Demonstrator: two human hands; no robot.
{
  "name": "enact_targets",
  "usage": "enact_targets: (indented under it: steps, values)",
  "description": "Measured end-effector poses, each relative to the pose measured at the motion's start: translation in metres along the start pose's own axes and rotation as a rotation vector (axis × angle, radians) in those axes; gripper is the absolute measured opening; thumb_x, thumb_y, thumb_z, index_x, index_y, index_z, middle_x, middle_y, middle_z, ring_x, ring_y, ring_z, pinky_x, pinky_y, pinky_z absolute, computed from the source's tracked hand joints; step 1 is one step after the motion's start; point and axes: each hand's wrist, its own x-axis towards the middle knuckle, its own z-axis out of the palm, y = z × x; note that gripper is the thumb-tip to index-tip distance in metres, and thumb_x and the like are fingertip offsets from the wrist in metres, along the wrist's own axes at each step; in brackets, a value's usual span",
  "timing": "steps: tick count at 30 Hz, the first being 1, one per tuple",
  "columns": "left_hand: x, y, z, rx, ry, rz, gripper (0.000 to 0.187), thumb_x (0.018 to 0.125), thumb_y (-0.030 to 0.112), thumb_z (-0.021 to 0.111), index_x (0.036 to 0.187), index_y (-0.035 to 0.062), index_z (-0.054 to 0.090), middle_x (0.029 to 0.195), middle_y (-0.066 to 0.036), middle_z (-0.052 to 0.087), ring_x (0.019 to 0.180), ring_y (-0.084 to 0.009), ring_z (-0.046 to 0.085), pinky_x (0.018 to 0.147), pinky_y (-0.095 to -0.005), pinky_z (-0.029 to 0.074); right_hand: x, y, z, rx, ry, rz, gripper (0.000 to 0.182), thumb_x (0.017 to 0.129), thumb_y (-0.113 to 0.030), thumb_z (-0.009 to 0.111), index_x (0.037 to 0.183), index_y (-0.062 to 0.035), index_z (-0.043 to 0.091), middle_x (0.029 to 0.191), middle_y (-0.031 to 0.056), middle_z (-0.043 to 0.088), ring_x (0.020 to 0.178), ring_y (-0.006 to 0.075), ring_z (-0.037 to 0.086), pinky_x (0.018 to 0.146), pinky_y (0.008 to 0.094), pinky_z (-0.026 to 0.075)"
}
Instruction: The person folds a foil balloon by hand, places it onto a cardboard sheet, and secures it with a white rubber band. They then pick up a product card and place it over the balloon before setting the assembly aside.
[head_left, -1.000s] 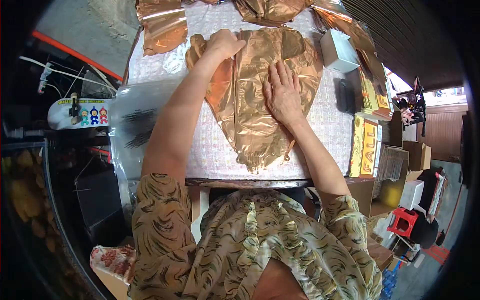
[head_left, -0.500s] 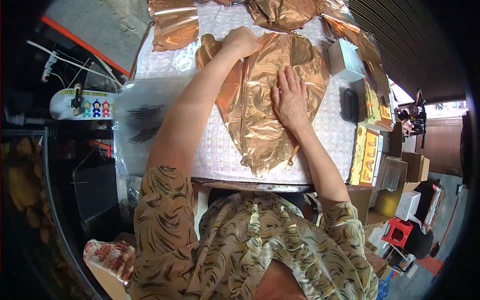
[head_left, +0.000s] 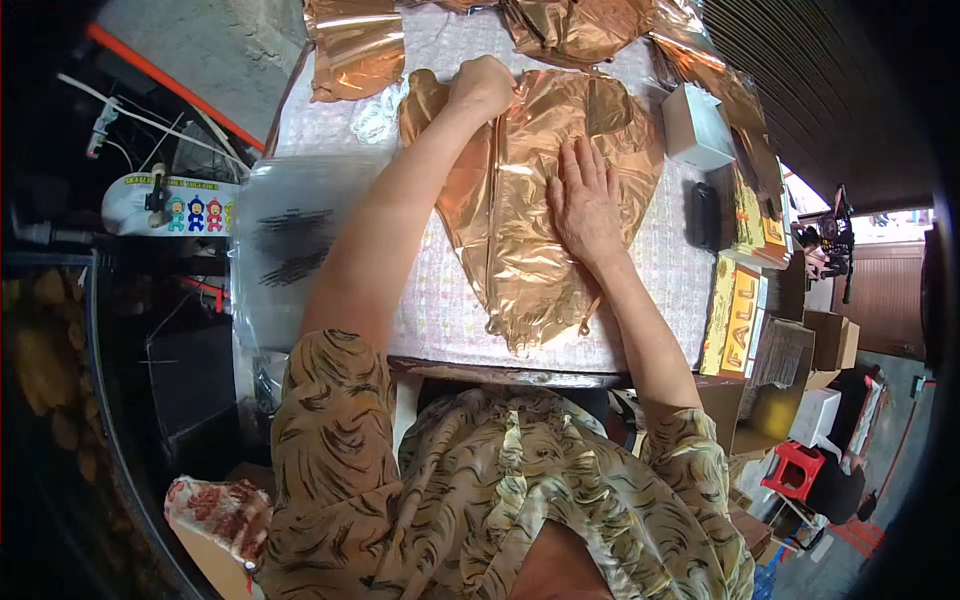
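A large copper-coloured foil sheet [head_left: 525, 240] lies flat and creased on the patterned table cloth [head_left: 430, 310]. At the foil's upper edge, my left hand [head_left: 484, 86] is closed in a fist; what its fingers hold, if anything, is hidden. My right hand [head_left: 588, 205] rests palm down on the foil's right half, fingers stretched out. A bundle of white string [head_left: 377, 116] lies left of the foil's upper part.
More copper foil [head_left: 357, 50] lies along the table's far side. Clear plastic bags [head_left: 290, 240] are at the left. On the right stand a white box [head_left: 697, 128], a dark object [head_left: 702, 214] and a yellow "FALL" box [head_left: 738, 315].
The whole view has shifted slightly. My left hand's fingers are curled tighter at the foil's upper edge. My right hand stays flat in the same place on the foil.
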Motion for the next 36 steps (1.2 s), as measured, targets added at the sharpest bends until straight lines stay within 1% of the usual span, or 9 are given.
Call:
enact_targets:
  steps: [2,4,20,22,23,25,28,32,36]
  values:
    - [-0.002,-0.004,-0.001,0.0,0.009,0.011,0.032,0.069,0.026,0.09,0.097,0.0122,0.082,0.096,-0.013,0.078,0.089,-0.0267,0.075,0.083,-0.0348,0.057,0.0,-0.001,-0.003,-0.019,-0.001,0.003,0.057,0.106,-0.033,0.046,0.155,-0.0049,0.038,0.161,0.0206,0.034,0.15,0.0367,0.031,0.122,0.0549,0.022]
    - [-0.005,-0.008,-0.002,-0.051,0.002,0.007,0.027,0.072,0.025,0.087,0.098,0.0192,0.082,0.104,-0.011,0.077,0.099,-0.0316,0.073,0.09,-0.0397,0.058,0.0,-0.002,-0.005,-0.037,-0.004,0.005,0.057,0.106,-0.034,0.046,0.155,-0.0051,0.038,0.161,0.0206,0.035,0.149,0.037,0.031,0.121,0.0554,0.022]
    - [-0.006,-0.026,0.006,-0.176,-0.048,-0.028,0.03,0.074,0.027,0.087,0.1,0.0134,0.08,0.099,-0.014,0.077,0.095,-0.0289,0.074,0.087,-0.0387,0.057,0.0,0.0,0.003,0.039,0.031,-0.01,0.056,0.105,-0.036,0.048,0.153,-0.0073,0.042,0.161,0.0209,0.035,0.149,0.038,0.032,0.121,0.0565,0.023]
    - [-0.013,-0.029,0.01,-0.247,0.204,0.142,0.033,0.077,0.025,0.085,0.103,0.0068,0.077,0.096,-0.016,0.075,0.089,-0.031,0.073,0.082,-0.0402,0.057,0.0,0.0,0.002,0.036,0.035,-0.009,0.056,0.105,-0.036,0.048,0.153,-0.0074,0.042,0.161,0.021,0.034,0.149,0.0379,0.032,0.121,0.0564,0.023]
    - [-0.016,-0.032,0.01,-0.247,0.2,0.146,0.033,0.077,0.025,0.085,0.103,0.0068,0.077,0.096,-0.016,0.075,0.089,-0.031,0.073,0.082,-0.0402,0.057,0.0,-0.001,0.002,0.039,0.03,-0.006,0.056,0.105,-0.036,0.049,0.153,-0.0075,0.042,0.161,0.0211,0.034,0.149,0.0377,0.031,0.121,0.0564,0.023]
    - [-0.03,-0.035,0.006,-0.058,0.36,0.337,0.037,0.082,0.024,0.084,0.112,0.0046,0.073,0.096,-0.011,0.075,0.082,-0.0226,0.072,0.08,-0.0358,0.057,0.0,-0.001,0.001,0.039,0.028,0.011,0.056,0.105,-0.036,0.049,0.153,-0.0076,0.043,0.161,0.0212,0.034,0.149,0.0376,0.031,0.121,0.0564,0.023]
    - [-0.058,-0.039,0.003,-0.242,0.173,0.383,0.034,0.082,0.024,0.083,0.107,0.0029,0.074,0.097,-0.013,0.071,0.085,-0.027,0.069,0.08,-0.0373,0.055,0.0,-0.001,0.002,0.066,0.036,0.01,0.056,0.104,-0.035,0.05,0.152,-0.0072,0.043,0.161,0.0222,0.033,0.15,0.0371,0.029,0.12,0.0569,0.023]
    - [-0.086,-0.04,0.006,-0.03,0.18,0.527,0.037,0.079,0.021,0.084,0.108,0.0014,0.074,0.097,-0.014,0.067,0.093,-0.0304,0.065,0.084,-0.0384,0.052,-0.002,0.0,0.004,0.093,0.062,0.017,0.056,0.104,-0.036,0.05,0.152,-0.0076,0.043,0.16,0.0224,0.034,0.149,0.0375,0.03,0.121,0.0567,0.023]
    - [-0.089,-0.039,0.008,-0.149,0.17,0.517,0.031,0.075,0.022,0.084,0.099,0.0052,0.076,0.091,-0.012,0.064,0.086,-0.0316,0.061,0.084,-0.0427,0.048,-0.001,-0.001,0.003,0.084,0.059,0.013,0.057,0.104,-0.037,0.05,0.153,-0.008,0.042,0.16,0.0212,0.035,0.149,0.0378,0.03,0.121,0.0567,0.022]
